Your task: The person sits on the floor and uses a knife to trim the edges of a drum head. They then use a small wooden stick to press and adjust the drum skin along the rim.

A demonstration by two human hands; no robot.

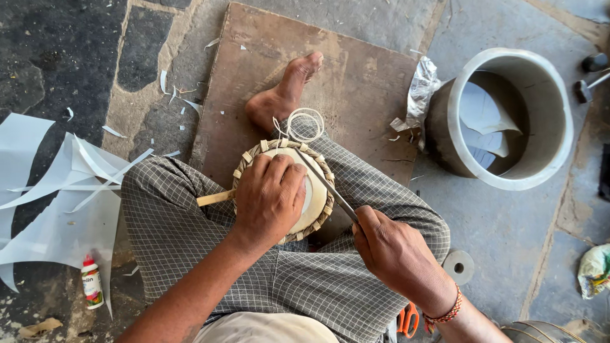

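Sitting cross-legged on stone floor [508, 235], checked cloth over both knees, one bare foot [286, 92] stretched far onto a brown board [362, 82]. Left hand [270, 200] spread flat, palm down, fingers pressing on a round woven disc [318, 209] resting on the lap at centre; pale inner face of disc, plaited straw-coloured rim, short wooden stub [215, 198] poking out to the left. Right hand [391, 251] closed around the near end of a thin metal blade [327, 185], blade running up-left across the disc's right rim, tip near the far edge. Red bead bracelet [445, 314] on right wrist. Loose coil of pale thin strip [305, 124] lying just beyond the disc, beside the foot.

Right and far: large metal pot [559, 127], open top, white paper pieces inside; crumpled foil [419, 92] touching its left wall. Flat grey ring [459, 267] on floor near right forearm. Orange-handled scissors [406, 319] partly hidden under right arm, near edge. Left: white paper offcuts [51, 190] spread over floor, small scraps scattered farther out. Small glue bottle [92, 282], red cap, lying near left. Crumpled bag [594, 270] at right edge.
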